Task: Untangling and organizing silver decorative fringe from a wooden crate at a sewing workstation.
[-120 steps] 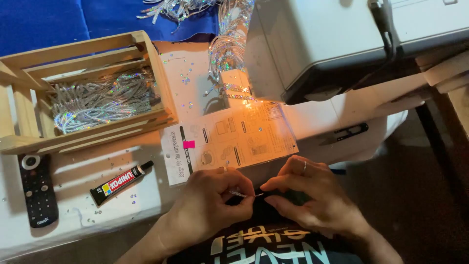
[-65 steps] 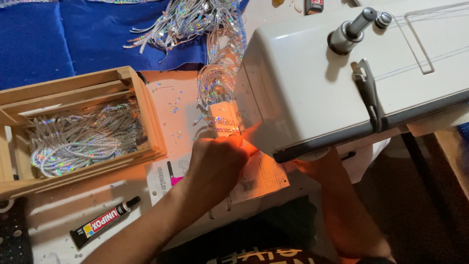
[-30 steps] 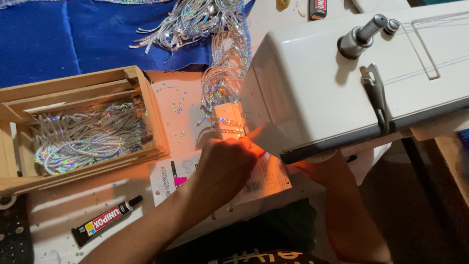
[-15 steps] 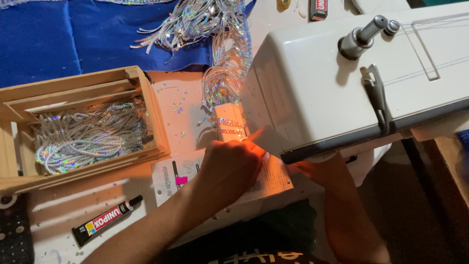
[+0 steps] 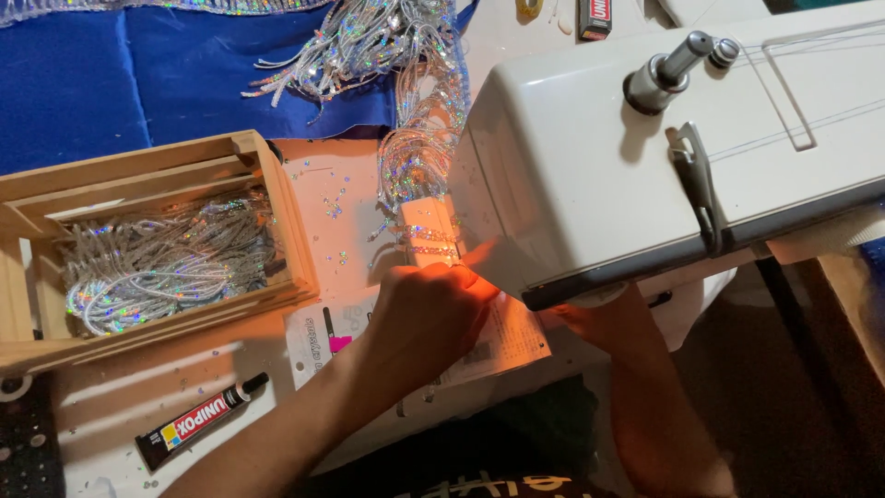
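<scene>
My left hand reaches to the needle area of a white sewing machine. Its curled fingers rest on the near end of a holographic sequin trim, lit orange by the machine's lamp. The trim runs away from me toward a heap of the same shiny trim. Beneath the machine's head lies my right hand, with its fingers hidden by the machine.
A wooden crate holding several coils of shiny cord stands at the left. A glue tube lies near the table's front. A printed paper sheet sits under my left hand. Blue cloth covers the far left; a dark remote is at the lower left.
Four seconds ago both hands pinched something thin near my lap. They have since moved up to the machine's needle area. In the last second they barely shifted.
</scene>
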